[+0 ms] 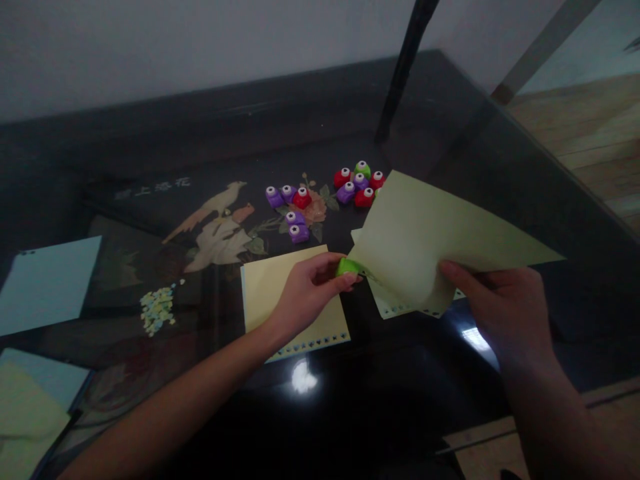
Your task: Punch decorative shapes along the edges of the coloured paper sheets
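My left hand (315, 283) pinches a small green craft punch (349, 267) between thumb and fingers. The punch sits at the lower left edge of a pale green sheet of paper (440, 227). That sheet is tilted above the table, its near edge curling, with my right hand (500, 307) gripping it, thumb on top. Beneath my left hand lies a pale yellow sheet (270, 280) with a row of punched shapes along its near edge. Under the raised paper, another pale sheet (387, 303) with punched edge holes shows in part.
Several purple, red and green craft punches (345, 190) stand farther back. Left of the yellow sheet is a pile of tiny paper cutouts (157, 310). A blue sheet (50, 283) and more coloured paper (35, 413) lie at far left. A black pole (405, 73) rises at the back.
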The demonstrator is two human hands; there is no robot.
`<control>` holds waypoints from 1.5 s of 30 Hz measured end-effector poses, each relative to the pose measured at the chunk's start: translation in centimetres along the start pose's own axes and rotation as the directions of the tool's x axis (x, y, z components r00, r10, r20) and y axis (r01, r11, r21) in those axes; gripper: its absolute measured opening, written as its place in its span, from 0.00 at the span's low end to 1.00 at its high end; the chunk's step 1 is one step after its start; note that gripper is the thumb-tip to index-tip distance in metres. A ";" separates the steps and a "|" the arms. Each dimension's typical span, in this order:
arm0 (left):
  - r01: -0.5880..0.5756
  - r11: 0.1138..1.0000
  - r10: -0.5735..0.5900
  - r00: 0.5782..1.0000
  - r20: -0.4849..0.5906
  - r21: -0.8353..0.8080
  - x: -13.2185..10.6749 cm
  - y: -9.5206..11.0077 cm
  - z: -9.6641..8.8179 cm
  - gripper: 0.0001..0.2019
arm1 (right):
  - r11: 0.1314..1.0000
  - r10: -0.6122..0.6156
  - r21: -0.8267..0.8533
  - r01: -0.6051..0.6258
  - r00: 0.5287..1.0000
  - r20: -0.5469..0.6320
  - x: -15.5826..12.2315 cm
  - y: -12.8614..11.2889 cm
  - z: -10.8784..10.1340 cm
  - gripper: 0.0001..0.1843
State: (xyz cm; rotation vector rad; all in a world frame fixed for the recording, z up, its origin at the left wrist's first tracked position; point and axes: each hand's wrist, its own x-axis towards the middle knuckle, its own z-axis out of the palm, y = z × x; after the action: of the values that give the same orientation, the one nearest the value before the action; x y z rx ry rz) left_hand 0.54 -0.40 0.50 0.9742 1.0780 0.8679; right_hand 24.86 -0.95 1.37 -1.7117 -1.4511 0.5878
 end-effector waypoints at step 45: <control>-0.099 0.992 0.095 0.994 -0.054 -0.076 -0.3 -0.8 0.3 0.12 | 0.852 0.183 0.489 -0.190 0.981 0.062 0.2 -0.1 0.0 0.13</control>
State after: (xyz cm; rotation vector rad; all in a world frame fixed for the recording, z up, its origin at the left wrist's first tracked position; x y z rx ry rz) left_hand 0.79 -1.01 -0.05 0.9497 1.0384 1.0121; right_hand 24.82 -0.76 1.47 -1.4402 -1.0254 0.9848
